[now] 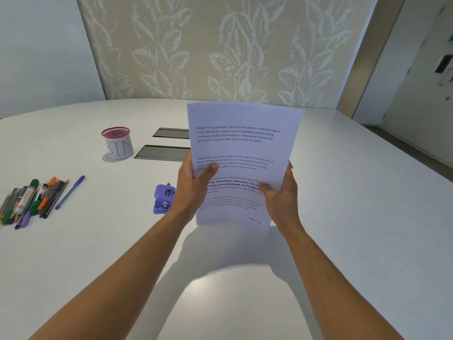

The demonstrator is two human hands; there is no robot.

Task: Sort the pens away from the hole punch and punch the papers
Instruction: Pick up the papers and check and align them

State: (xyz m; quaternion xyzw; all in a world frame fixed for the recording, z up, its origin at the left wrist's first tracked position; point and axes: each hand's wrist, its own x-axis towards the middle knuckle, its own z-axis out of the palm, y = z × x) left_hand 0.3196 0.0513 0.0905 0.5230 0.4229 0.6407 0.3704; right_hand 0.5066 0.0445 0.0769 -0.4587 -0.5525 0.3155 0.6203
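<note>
While both hands, left hand [196, 182] and right hand [279, 195], pinch the papers [241, 153] upright above the worktop [343, 217], uneven edges could punch crooked; hole punch [163, 198] waits at nine o'clock, pens [31, 200] farther out.

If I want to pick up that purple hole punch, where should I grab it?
Probably grip the hole punch across its two long sides, coming down from above. It sits flat on the table with its top lever facing up, and the left hand is nearest, though it now holds the papers.
</note>
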